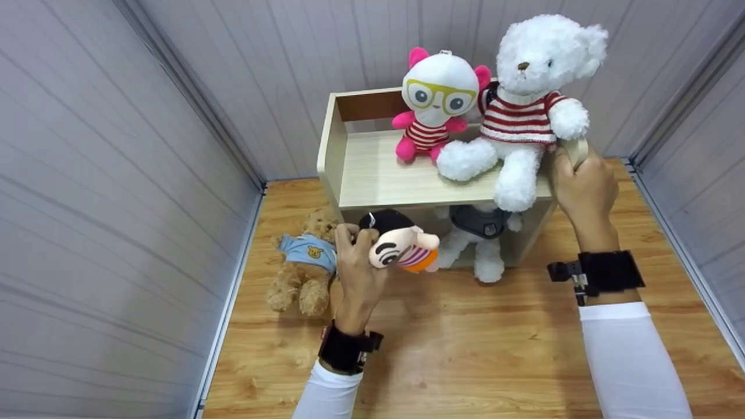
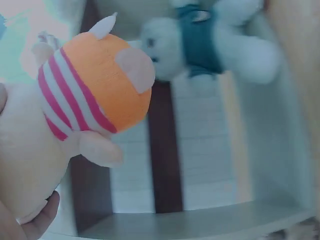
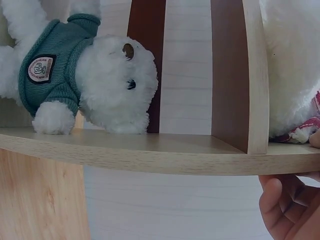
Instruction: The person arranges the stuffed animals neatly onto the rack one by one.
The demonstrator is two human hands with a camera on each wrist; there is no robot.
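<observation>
The left hand (image 1: 356, 265) is curling its fingers round a small plush doll with a black cap, peach face and pink-striped orange body (image 1: 398, 244), holding it just before the lower opening of the light wooden shelf unit (image 1: 372, 174), its long axis lying roughly level, head toward the hand and feet toward the shelf's right side. The right hand (image 1: 582, 183) is gripping the shelf's right front corner, probably steadying it, beside the big white teddy bear in a red-striped sweater (image 1: 524, 105) sitting on the top board.

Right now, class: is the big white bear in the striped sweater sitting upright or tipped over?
Upright: the white bear sits on the shelf, head up, legs dangling over its front edge.
</observation>
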